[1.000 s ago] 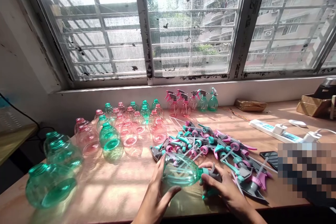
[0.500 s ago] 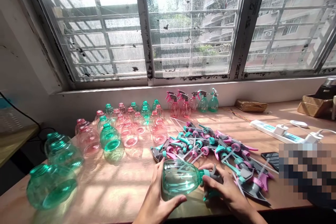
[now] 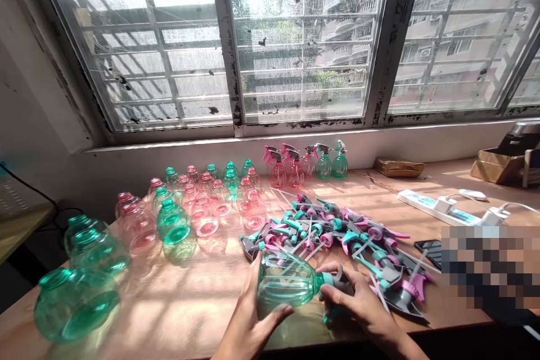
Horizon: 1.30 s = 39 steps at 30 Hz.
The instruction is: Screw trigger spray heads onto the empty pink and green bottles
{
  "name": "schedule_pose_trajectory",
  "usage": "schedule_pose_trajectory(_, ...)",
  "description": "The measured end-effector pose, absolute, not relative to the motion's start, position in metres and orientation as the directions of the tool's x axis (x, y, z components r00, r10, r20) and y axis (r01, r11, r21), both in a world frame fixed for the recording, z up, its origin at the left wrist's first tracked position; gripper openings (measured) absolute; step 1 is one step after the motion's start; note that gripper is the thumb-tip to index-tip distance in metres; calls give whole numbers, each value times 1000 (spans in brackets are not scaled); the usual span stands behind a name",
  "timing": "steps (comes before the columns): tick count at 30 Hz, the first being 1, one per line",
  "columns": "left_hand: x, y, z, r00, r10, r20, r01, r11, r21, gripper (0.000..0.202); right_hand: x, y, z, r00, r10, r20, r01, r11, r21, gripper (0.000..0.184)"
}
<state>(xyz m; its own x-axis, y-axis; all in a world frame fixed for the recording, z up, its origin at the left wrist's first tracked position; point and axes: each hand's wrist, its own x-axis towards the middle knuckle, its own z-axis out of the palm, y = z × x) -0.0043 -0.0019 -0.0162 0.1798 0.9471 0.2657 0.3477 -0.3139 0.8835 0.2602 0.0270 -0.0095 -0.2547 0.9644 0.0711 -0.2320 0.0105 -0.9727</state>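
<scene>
My left hand (image 3: 251,309) is wrapped round the body of a clear green spray bottle (image 3: 287,282), which lies on its side in the air near the table's front edge. At the bottle's neck, my right hand (image 3: 358,299) grips a grey and teal trigger spray head (image 3: 337,281); its fingers are closed round the collar. The head sits against the bottle mouth, though I cannot tell how tightly. Just beyond both hands spreads a pile of loose pink, teal and grey spray heads (image 3: 333,224) with white dip tubes.
Open green bottles (image 3: 172,224) and pink bottles (image 3: 206,215) stand at the left. Several bottles with heads fitted (image 3: 295,167) line the window wall. Farther right are a power strip (image 3: 439,207), a phone (image 3: 429,252), a brown packet (image 3: 399,167) and a cardboard box (image 3: 489,167).
The whole view has shifted slightly, so things appear a little further left. Both hands keep their hold on the bottle and spray head, with the right fingers slightly moved at the neck.
</scene>
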Motion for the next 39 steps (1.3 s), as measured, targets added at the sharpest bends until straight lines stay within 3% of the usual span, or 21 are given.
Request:
schedule_pose_trajectory(6, -3, 2, -24, 168, 909, 382, 250, -415, 875, 92, 260, 27, -8, -242, 968, 69, -243, 8, -970, 46)
schedule_pose_trajectory(11, -6, 0, -33, 169, 920, 353, 308, -390, 868, 109, 261, 26, -9, -256, 964, 65, -243, 1, -970, 46)
schedule_pose_trajectory(17, -11, 4, -38, 120, 922, 369, 331, -388, 860, 97, 260, 27, -8, -294, 952, 86, -238, 14, -971, 47)
schedule_pose_trajectory(24, -7, 2, -28, 221, 903, 368, 283, -421, 862, 97, 261, 28, -9, -225, 973, 51, -245, -6, -970, 50)
schedule_pose_trajectory(28, -8, 1, -36, 224, 909, 350, 262, -402, 877, 116, 261, 28, -9, -245, 968, 48, -246, -14, -969, 47)
schedule_pose_trajectory(34, -10, 4, -40, 196, 916, 350, 348, -399, 848, 102, 262, 29, -10, -249, 967, 50, -233, -9, -972, 49)
schedule_pose_trajectory(39, -4, 1, -27, 224, 916, 334, 200, -378, 904, 104, 262, 29, -13, -252, 966, 61, -245, -3, -969, 48)
